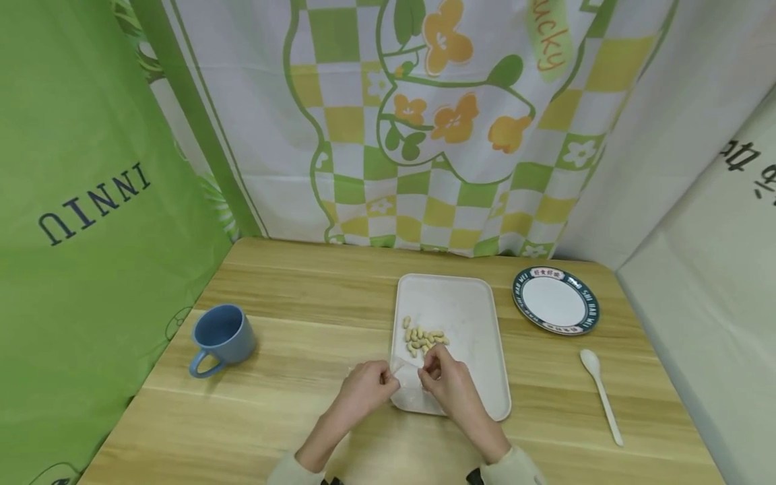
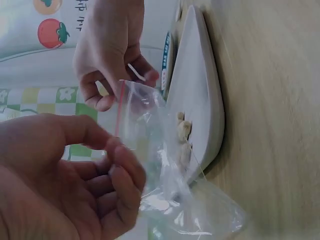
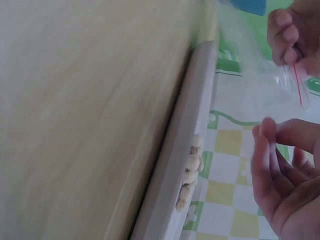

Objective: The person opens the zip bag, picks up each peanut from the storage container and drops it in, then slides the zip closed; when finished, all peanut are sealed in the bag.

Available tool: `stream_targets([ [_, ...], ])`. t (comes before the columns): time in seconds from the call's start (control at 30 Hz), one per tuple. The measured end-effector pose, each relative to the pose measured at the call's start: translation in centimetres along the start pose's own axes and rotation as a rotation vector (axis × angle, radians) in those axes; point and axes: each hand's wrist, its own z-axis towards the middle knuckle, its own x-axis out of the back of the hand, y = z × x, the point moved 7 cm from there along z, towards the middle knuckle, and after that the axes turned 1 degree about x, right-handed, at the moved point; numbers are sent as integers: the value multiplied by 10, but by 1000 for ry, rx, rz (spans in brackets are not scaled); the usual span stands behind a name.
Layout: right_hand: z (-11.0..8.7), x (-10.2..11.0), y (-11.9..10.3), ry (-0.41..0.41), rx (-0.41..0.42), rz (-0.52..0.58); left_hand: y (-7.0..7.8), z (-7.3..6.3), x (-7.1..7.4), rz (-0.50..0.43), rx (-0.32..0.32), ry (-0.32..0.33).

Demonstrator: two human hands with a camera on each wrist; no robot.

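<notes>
A clear zip bag (image 2: 150, 130) with a red strip along its mouth is stretched between the two hands. My left hand (image 1: 366, 387) pinches one end of the mouth between thumb and fingers. At the other side, my right hand (image 1: 448, 380) has thumb and forefinger together on the bag's edge. The bag's lower part hangs crumpled past the tray rim in the left wrist view. Just beyond the hands, a small pile of unshelled peanuts (image 1: 418, 339) lies in the white tray (image 1: 463, 303); one peanut (image 1: 407, 322) sits slightly apart from it.
To the left stands a blue mug (image 1: 233, 340), handle toward the near side. A white plate (image 1: 554, 301) with a dark green patterned rim lies at the back right, and a white spoon (image 1: 603, 397) rests nearer on that side. Curtains (image 1: 424, 202) border the wooden table (image 1: 303, 296).
</notes>
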Motion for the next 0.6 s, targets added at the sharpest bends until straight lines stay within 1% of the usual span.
stream_targets([
  [0.1, -2, 2, -6, 69, 133, -150, -1, -1, 0, 53, 25, -21],
  [0.13, -2, 2, -8, 86, 166, -187, -1, -1, -1, 66, 32, -28],
  [0.23, -4, 0, -12, 103, 251, -214, -1, -1, 0, 69, 41, -40],
  [0.33, -5, -2, -16, 108, 308, -206, 2, 0, 0, 54, 18, -34],
  [0.4, -6, -3, -17, 103, 333, -195, 5, 1, 0, 53, -5, -20],
  [0.47, -7, -6, -17, 97, 341, -180, 9, 0, -1, 64, -31, 0],
  [0.53, -8, -9, -16, 82, 326, -153, 15, -1, -2, 96, -63, 32],
  [0.6, -8, -12, -13, 57, 289, -107, 20, -3, -3, 139, -100, 58],
])
